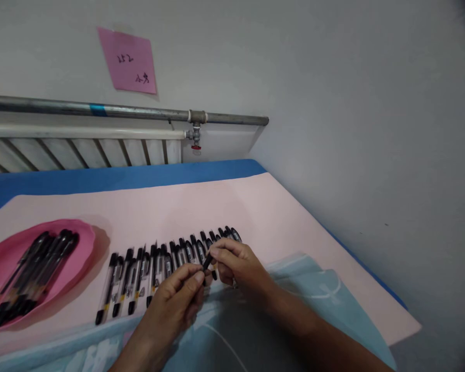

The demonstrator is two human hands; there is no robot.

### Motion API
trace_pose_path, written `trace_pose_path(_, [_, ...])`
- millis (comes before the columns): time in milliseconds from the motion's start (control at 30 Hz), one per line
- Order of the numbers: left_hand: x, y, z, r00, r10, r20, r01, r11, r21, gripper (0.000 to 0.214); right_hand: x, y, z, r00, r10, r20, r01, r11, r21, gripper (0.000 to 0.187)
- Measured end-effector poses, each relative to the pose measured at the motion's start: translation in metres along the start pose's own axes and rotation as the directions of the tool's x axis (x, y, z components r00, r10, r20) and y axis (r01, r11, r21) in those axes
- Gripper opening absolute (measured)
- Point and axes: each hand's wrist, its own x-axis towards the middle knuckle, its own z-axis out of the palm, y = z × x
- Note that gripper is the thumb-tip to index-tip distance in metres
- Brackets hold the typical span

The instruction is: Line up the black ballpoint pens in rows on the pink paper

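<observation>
A person's two bare hands meet over the near edge of a long row of pens [155, 263], black-capped with clear barrels, laid side by side on a pink sheet [256, 206] covering a blue table [120, 178]. The left hand [178, 299] and right hand [236, 266] share one small black pen [207, 262], held just above the right part of the row. The fingers [196, 276] of both hands are pressed together, pinching it at opposite ends. Left of the row, a pink tray [83, 248] holds a loose heap of similar pens. Nearer the person than the row lies a light blue cloth [313, 294].

The likely risk is that the pinched pen slips and drops onto the row. The hands hang so low that a knuckle could also nudge the closely packed pens, rolling them out of line.
</observation>
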Motion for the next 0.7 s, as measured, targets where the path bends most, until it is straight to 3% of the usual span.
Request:
trace_pose_path(167, [0.000, 0.002, -0.002, 1.000, 0.010, -0.026, -0.009, 0.999, 0.037, 0.028, -0.001, -0.003, -0.001, 1.000, 0.001, -0.012, 0.000, 0.996, 0.091, 0.018])
trace_pose_path(433, [-0.002, 0.004, -0.001, 0.997, -0.013, -0.073, 0.016, 0.999, 0.037, 0.033, -0.003, -0.002, -0.002, 0.997, -0.054, -0.048, 0.052, 0.998, -0.042, 0.014])
trace_pose_path(700, [-0.005, 0.006, 0.001, 0.995, 0.000, -0.101, 0.005, 0.999, 0.048, 0.039, -0.006, -0.018, -0.018, 0.994, -0.031, 0.100, 0.059, 0.953, -0.297, 0.017])
